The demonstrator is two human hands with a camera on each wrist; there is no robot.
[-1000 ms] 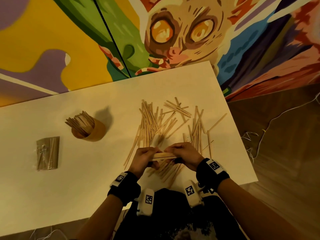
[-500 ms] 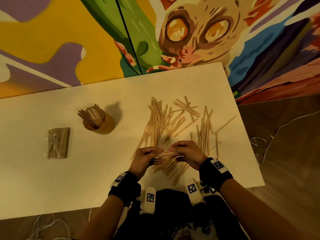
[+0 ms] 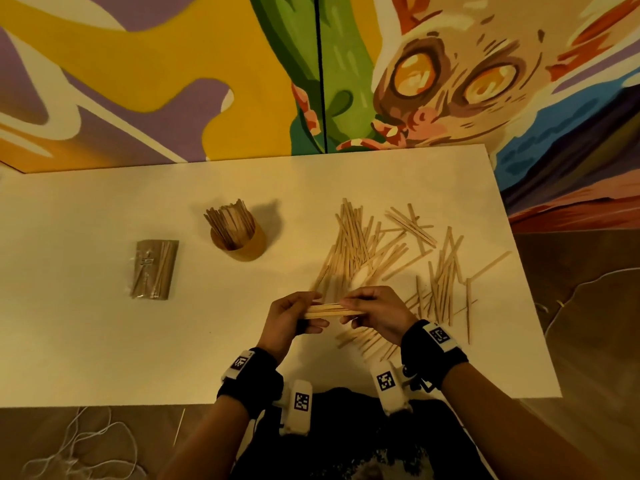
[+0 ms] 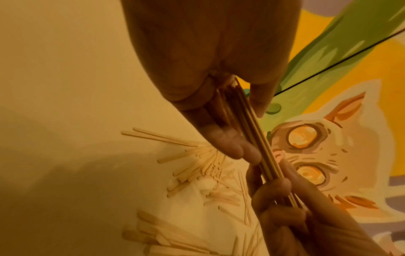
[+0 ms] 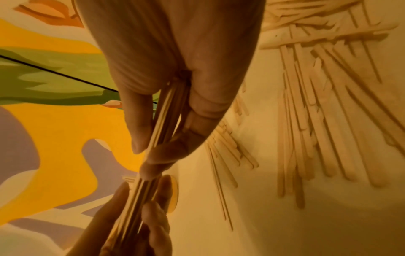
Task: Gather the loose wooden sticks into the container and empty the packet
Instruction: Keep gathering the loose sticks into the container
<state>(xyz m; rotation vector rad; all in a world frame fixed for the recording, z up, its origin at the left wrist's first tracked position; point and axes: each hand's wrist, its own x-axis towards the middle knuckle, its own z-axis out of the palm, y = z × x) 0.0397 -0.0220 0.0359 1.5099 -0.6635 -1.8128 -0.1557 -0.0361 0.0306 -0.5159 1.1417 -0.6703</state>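
Item 1. Bundle of sticks (image 3: 331,310): a small stack of flat wooden sticks, held level above the table (image 3: 104,341) near its front edge, lying left to right. The left hand (image 3: 289,318) pinches one end between thumb and curled fingers; the right hand (image 3: 377,313) pinches the other end the same way. Both wrist views show the fingers closed narrowly round the stack.

Item 2. Loose sticks (image 3: 381,251): a scattered heap on the right half of the table, from mid-depth towards the front edge, many overlapping and crossing. Some lie directly beneath and behind the hands; a few outliers reach towards the right edge.

Item 3. Container (image 3: 242,242): a round wooden cup, upright, near the table's middle, left of the heap and well apart from it. It is already packed with sticks standing on end.

Item 4. Packet (image 3: 154,269): a clear wrapper still holding sticks, lying flat left of the container, near but not touching it.

Item 5. Surroundings: painted mural (image 3: 450,81) on the wall behind the far edge; white cord (image 3: 86,445) on the floor beyond the front left corner; black wristbands (image 3: 251,379) with printed markers on both wrists.
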